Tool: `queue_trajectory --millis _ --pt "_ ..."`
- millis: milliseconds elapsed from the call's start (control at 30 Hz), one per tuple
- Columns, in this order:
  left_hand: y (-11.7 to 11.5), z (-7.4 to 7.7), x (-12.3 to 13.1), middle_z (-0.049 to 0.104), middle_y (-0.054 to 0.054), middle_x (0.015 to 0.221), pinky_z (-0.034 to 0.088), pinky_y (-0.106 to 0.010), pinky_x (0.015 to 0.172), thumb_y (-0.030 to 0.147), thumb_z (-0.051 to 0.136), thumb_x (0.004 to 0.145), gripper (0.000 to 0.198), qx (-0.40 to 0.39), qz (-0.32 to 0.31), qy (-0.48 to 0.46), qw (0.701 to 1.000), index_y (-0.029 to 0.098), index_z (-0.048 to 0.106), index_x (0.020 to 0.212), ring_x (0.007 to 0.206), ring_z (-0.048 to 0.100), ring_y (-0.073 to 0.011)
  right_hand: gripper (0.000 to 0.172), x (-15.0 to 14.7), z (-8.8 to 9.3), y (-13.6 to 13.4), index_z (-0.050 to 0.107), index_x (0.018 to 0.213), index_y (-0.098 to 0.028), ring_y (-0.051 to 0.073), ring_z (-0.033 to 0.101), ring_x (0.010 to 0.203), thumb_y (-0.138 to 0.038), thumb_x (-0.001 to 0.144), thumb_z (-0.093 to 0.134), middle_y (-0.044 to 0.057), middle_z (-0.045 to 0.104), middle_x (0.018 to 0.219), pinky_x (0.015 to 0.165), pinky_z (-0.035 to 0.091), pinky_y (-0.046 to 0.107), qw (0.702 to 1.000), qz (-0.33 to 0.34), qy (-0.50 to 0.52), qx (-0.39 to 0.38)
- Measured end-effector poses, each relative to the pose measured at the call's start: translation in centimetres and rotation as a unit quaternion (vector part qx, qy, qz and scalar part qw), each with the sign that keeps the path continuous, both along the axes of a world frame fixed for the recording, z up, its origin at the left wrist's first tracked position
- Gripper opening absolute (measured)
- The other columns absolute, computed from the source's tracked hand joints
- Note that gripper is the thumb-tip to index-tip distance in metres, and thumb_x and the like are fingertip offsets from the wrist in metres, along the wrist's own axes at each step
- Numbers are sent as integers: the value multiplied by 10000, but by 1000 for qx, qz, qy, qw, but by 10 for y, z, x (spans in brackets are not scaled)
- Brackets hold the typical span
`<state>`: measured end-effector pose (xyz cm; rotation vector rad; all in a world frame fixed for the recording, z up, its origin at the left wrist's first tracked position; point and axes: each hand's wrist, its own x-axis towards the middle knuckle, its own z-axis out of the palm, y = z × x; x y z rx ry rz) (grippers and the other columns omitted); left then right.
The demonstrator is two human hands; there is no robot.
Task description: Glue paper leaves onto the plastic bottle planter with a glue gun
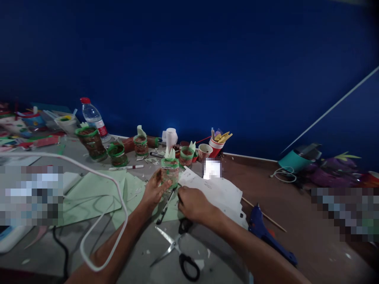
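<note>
My left hand (154,189) is wrapped round a small jar (170,169) painted brown and green, with pale green paper points standing up from its rim. The jar is upright just above the sheets. Close by on the right, my right hand (194,203) is closed with its fingers curled under; whatever they hold is hidden. Between the two hands a black pen (165,209) lies on pale green paper (94,197). Opened scissors (174,245) with black handles rest nearer to me. A white sheet with drawn marks (220,193) lies beyond my right forearm.
Similar painted jars (141,146) stand along the wall, beside a water bottle (94,118) and a red cup of tools (217,145). A blue glue gun (266,232) and a wooden stick (271,221) lie right. A white cable (120,193) loops across the left.
</note>
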<state>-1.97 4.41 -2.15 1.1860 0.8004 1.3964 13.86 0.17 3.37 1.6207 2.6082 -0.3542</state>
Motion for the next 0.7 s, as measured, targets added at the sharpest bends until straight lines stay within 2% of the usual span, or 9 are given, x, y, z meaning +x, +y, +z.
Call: queue_trajectory --millis 67,167,233,300,367,467,600,700 --pt "1 -2 1 698 -89 1070 442 -384 970 348 809 674 426 -5 13 10 1000 178 664 1036 1055 624 -276 189 15 7 4 620 954 -141 197 630 807 -161 827 482 106 700 943 678 418 271 999 -19 46 12" --pt "1 -4 1 692 -97 1119 433 -412 991 365 810 664 482 -14 21 19 999 180 646 1077 1102 610 -298 85 35 13 11 572 780 -174 149 549 675 -135 774 497 19 624 742 615 368 254 972 -67 225 1" --pt "1 -5 1 681 -101 1166 421 -412 1011 371 807 670 509 -15 18 25 999 186 634 1112 1140 596 -303 45 43 12 14 530 733 -186 135 505 649 -164 765 506 -13 562 696 608 362 252 931 -95 353 -18" --pt "0 -5 1 673 -108 1196 413 -405 1022 376 805 674 529 -18 11 31 999 186 629 1135 1159 590 -304 39 46 10 16 533 794 -192 125 471 624 -207 763 517 -33 523 682 596 362 252 874 -117 469 -55" --pt "0 -4 1 669 -113 1211 408 -399 1029 376 809 669 540 -25 7 31 999 182 630 1141 1168 587 -304 195 46 8 18 550 938 -193 113 434 581 -235 749 541 -51 499 668 561 349 245 811 -131 557 -118" --pt "-1 -3 1 660 -115 1226 403 -392 1033 371 808 675 529 -28 9 26 999 179 631 1135 1178 579 -297 321 44 4 20 578 1020 -175 87 380 522 -269 713 601 -60 486 653 511 307 230 744 -157 619 -197" --pt "-2 -2 1 691 -86 1128 434 -370 986 371 800 685 463 -19 13 27 999 191 644 1082 1107 608 -278 262 42 -1 25 632 846 -150 55 345 472 -308 641 675 -48 508 629 466 236 221 700 -200 649 -221" --pt "-2 1 2 696 -72 1085 455 -347 945 357 810 674 428 -22 16 9 1000 195 644 1034 1065 619 -262 269 41 -5 28 618 816 -149 42 351 441 -323 621 686 -46 532 632 453 233 216 679 -209 666 -226"
